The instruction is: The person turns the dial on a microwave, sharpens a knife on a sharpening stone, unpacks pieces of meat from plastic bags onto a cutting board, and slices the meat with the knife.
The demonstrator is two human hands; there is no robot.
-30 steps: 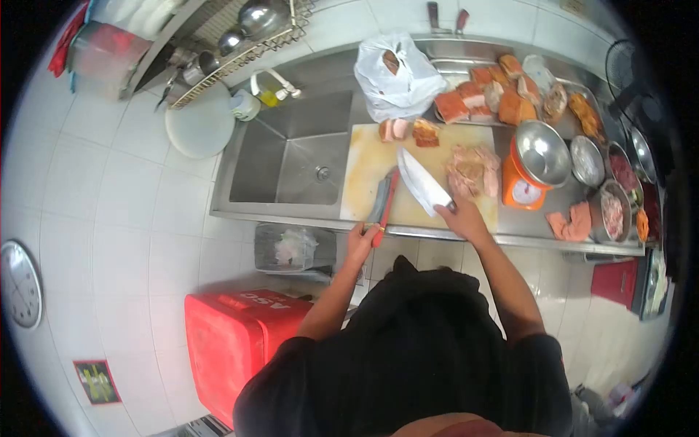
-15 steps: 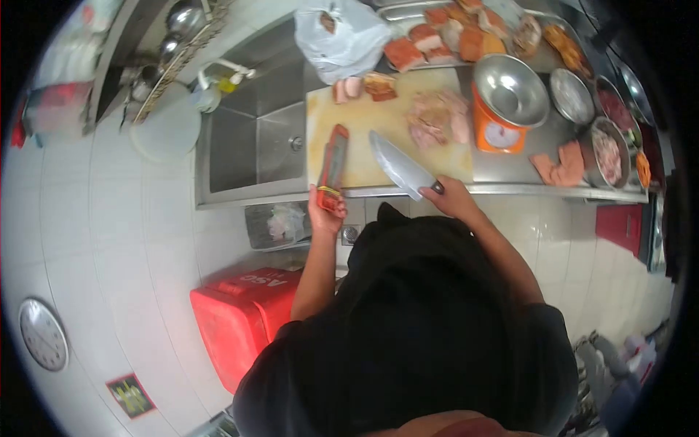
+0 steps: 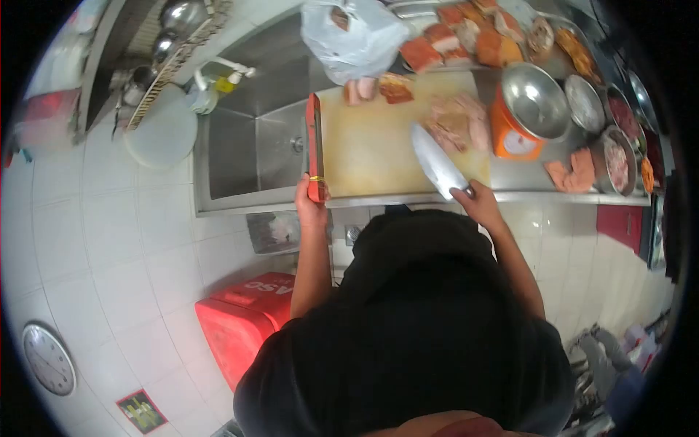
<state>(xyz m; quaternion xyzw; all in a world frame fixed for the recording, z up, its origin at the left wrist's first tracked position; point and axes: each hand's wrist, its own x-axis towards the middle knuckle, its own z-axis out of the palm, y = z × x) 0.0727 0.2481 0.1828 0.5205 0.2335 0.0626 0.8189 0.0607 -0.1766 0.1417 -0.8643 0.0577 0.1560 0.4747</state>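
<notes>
My left hand (image 3: 312, 200) is closed round the lower end of a long red and dark tool (image 3: 315, 142), with a yellow band near my fingers; it points away from me over the sink-side edge of the cutting board (image 3: 364, 149). In my right hand (image 3: 478, 200) is the handle of a large knife (image 3: 439, 162), its wide blade slanting up and left over the board. Pale raw meat (image 3: 457, 122) lies on the board just beyond the blade. Two smaller meat pieces, one pale (image 3: 360, 90) and one browned (image 3: 395, 88), sit at the board's far edge.
Left of the board is a steel sink (image 3: 273, 149). A white plastic bag (image 3: 353, 36) and a tray of meat chunks (image 3: 499, 49) stand behind. To the right are an orange scale (image 3: 518, 142) with a steel bowl (image 3: 536, 100), and a pot of meat (image 3: 615, 164). A red box (image 3: 240, 313) stands below left.
The red tool has moved left from over the board and turned nearly straight away from me. The knife first came nearer the front edge, then shifted right with my right hand. The view has also shifted.
</notes>
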